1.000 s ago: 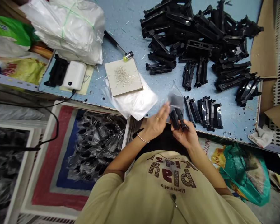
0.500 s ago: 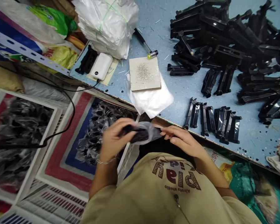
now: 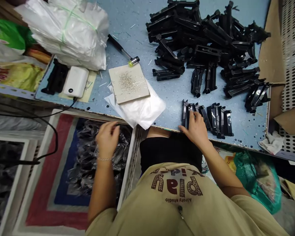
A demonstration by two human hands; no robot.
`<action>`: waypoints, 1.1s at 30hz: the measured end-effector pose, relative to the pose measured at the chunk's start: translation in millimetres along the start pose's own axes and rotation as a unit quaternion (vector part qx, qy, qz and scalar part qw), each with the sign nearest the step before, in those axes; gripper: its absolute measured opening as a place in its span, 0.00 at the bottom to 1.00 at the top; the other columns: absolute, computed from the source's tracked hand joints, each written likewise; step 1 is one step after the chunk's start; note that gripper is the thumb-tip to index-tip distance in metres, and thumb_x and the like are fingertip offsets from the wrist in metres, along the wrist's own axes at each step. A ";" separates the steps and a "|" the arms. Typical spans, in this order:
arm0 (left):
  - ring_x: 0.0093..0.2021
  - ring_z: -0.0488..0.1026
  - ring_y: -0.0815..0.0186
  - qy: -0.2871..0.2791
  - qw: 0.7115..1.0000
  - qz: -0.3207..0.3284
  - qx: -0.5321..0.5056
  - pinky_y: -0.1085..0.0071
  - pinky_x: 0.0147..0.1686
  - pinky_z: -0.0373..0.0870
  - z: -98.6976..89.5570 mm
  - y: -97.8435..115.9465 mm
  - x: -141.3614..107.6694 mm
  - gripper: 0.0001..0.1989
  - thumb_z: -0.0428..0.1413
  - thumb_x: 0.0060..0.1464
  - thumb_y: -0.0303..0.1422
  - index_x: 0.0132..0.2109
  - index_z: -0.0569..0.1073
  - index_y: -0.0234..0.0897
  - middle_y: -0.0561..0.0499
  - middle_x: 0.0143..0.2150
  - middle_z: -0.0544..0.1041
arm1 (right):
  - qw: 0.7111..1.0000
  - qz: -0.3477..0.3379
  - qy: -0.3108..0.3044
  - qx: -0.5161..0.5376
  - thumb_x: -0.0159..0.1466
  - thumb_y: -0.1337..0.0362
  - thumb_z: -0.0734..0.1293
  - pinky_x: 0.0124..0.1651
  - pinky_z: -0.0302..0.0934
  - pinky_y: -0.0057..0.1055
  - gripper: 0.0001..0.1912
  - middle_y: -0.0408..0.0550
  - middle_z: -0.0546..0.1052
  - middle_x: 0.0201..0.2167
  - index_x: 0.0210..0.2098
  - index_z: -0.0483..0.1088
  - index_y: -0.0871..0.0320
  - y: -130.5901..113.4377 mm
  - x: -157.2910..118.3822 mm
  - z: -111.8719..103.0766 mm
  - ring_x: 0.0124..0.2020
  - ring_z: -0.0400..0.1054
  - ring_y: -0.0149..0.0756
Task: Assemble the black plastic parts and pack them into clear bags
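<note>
My left hand (image 3: 107, 139) hangs over the crate of bagged parts (image 3: 88, 157), its thumb and fingers apart, with nothing visible between them. At the front edge of the table, my right hand (image 3: 196, 128) has its thumb and fingers closed around a black plastic part (image 3: 185, 113) at the left end of a short row. The fingers partly cover that part. More black parts (image 3: 220, 119) stand side by side just right of the hand. A large heap of black parts (image 3: 186, 36) lies farther back.
A speckled board (image 3: 130, 83) rests on white plastic bags (image 3: 149, 108), with a small hammer (image 3: 124, 51) behind it. At the left are a tied bag stack (image 3: 71, 32) and a white device with a cable (image 3: 76, 81). A second crate (image 3: 27, 157) stands far left.
The bagged black part that both hands held has left them. My left hand moved left over the crate; my right hand reached onto the table row. The view shifted rightward.
</note>
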State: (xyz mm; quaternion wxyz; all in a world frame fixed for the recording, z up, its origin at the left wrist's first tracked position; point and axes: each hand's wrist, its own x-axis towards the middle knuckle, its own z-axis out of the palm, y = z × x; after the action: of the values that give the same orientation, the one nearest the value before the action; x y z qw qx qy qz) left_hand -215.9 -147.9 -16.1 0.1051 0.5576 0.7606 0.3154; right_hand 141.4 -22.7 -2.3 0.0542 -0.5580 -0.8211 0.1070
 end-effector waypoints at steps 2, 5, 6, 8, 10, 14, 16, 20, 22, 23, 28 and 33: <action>0.51 0.75 0.53 -0.006 0.999 0.052 0.016 0.52 0.57 0.73 30.1 6.5 10.8 0.12 0.56 0.66 0.38 0.47 0.80 0.35 0.39 0.49 0.79 | 1.000 -0.024 0.007 0.012 0.68 0.57 0.65 0.58 0.66 0.61 0.37 0.73 0.64 0.63 0.72 0.54 0.68 3.4 -2.4 9.0 0.59 0.65 0.63; 0.48 0.74 0.53 -0.026 0.996 0.083 0.017 0.53 0.54 0.72 67.2 18.6 36.4 0.08 0.57 0.64 0.33 0.41 0.80 0.36 0.37 0.48 0.79 | 0.999 -0.025 0.008 0.045 0.67 0.59 0.65 0.60 0.64 0.61 0.37 0.73 0.66 0.62 0.71 0.55 0.68 12.1 -6.6 12.9 0.59 0.65 0.63; 0.46 0.73 0.54 -0.027 0.997 0.077 0.004 0.54 0.52 0.71 72.7 20.7 45.7 0.08 0.57 0.63 0.32 0.37 0.80 0.37 0.38 0.45 0.79 | 0.998 -0.012 0.001 0.056 0.67 0.57 0.65 0.60 0.64 0.62 0.37 0.73 0.69 0.59 0.70 0.58 0.69 16.0 -7.5 11.9 0.58 0.66 0.64; 0.42 0.73 0.57 -0.031 0.997 0.047 -0.048 0.58 0.48 0.71 73.1 21.2 62.3 0.08 0.60 0.59 0.30 0.30 0.77 0.38 0.42 0.38 0.78 | 0.995 0.025 -0.015 0.099 0.66 0.52 0.67 0.60 0.63 0.64 0.36 0.71 0.73 0.54 0.66 0.64 0.69 23.4 -7.5 8.4 0.56 0.67 0.65; 0.37 0.72 0.61 -0.046 0.989 -0.021 -0.141 0.63 0.43 0.71 64.5 19.8 73.9 0.08 0.66 0.51 0.31 0.27 0.75 0.38 0.48 0.33 0.76 | 0.977 0.061 -0.030 0.203 0.63 0.48 0.70 0.59 0.64 0.61 0.33 0.65 0.76 0.51 0.60 0.70 0.63 26.9 -5.2 4.6 0.55 0.69 0.62; 0.29 0.70 0.67 -0.149 0.880 -0.229 -0.388 0.69 0.33 0.68 52.0 24.9 80.2 0.17 0.72 0.41 0.42 0.28 0.78 0.35 0.51 0.27 0.76 | 0.810 0.109 -0.117 0.564 0.57 0.43 0.74 0.46 0.71 0.42 0.29 0.51 0.79 0.44 0.50 0.75 0.55 6.2 4.9 2.6 0.41 0.72 0.43; 0.28 0.71 0.68 -0.181 0.826 -0.283 -0.453 0.70 0.31 0.68 55.6 33.9 77.2 0.21 0.75 0.33 0.44 0.30 0.79 0.34 0.50 0.28 0.78 | 0.687 0.112 -0.186 0.694 0.57 0.42 0.73 0.38 0.69 0.35 0.28 0.51 0.79 0.41 0.46 0.75 0.56 -18.6 12.5 6.2 0.35 0.71 0.38; 0.24 0.68 0.72 -0.180 0.835 -0.281 -0.438 0.75 0.25 0.62 71.4 55.9 67.7 0.23 0.78 0.25 0.38 0.25 0.74 0.34 0.56 0.22 0.73 | 0.549 0.113 -0.271 0.783 0.51 0.46 0.77 0.34 0.68 0.30 0.25 0.48 0.79 0.36 0.39 0.75 0.56 -70.5 34.2 22.4 0.33 0.69 0.34; 0.25 0.69 0.71 -0.198 0.835 -0.269 -0.437 0.74 0.26 0.64 75.4 61.6 64.8 0.23 0.78 0.26 0.37 0.25 0.73 0.34 0.56 0.23 0.74 | 0.537 0.130 -0.270 0.789 0.50 0.48 0.79 0.35 0.68 0.29 0.23 0.45 0.77 0.32 0.35 0.74 0.57 -83.9 45.8 31.3 0.32 0.69 0.33; 0.26 0.71 0.70 -0.206 0.826 -0.269 -0.450 0.74 0.27 0.66 75.7 62.0 64.1 0.23 0.78 0.26 0.37 0.26 0.74 0.34 0.54 0.24 0.75 | 0.541 0.144 -0.255 0.788 0.49 0.49 0.79 0.36 0.68 0.29 0.22 0.44 0.76 0.30 0.33 0.74 0.57 -85.6 50.6 34.8 0.32 0.68 0.32; 0.30 0.73 0.70 -0.163 0.794 -0.284 -0.512 0.71 0.33 0.72 72.1 49.3 63.3 0.22 0.75 0.34 0.42 0.32 0.79 0.33 0.48 0.32 0.80 | 0.615 0.192 -0.161 0.747 0.50 0.48 0.78 0.38 0.68 0.31 0.21 0.44 0.76 0.31 0.32 0.74 0.57 -56.7 55.3 32.1 0.35 0.69 0.34; 0.42 0.77 0.65 -0.014 0.937 -0.078 -0.341 0.68 0.42 0.78 81.1 50.6 50.9 0.10 0.66 0.53 0.35 0.40 0.75 0.37 0.44 0.50 0.80 | 0.721 0.163 -0.101 0.666 0.52 0.50 0.78 0.44 0.71 0.36 0.25 0.48 0.80 0.45 0.46 0.76 0.54 -20.5 19.9 1.8 0.45 0.74 0.40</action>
State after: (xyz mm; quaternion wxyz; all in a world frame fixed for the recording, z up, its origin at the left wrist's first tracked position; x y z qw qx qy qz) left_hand -152.9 -62.8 -39.3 0.3240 0.4315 0.6470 0.5387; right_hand 115.1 -11.7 0.2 0.3100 -0.4896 -0.4351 0.6892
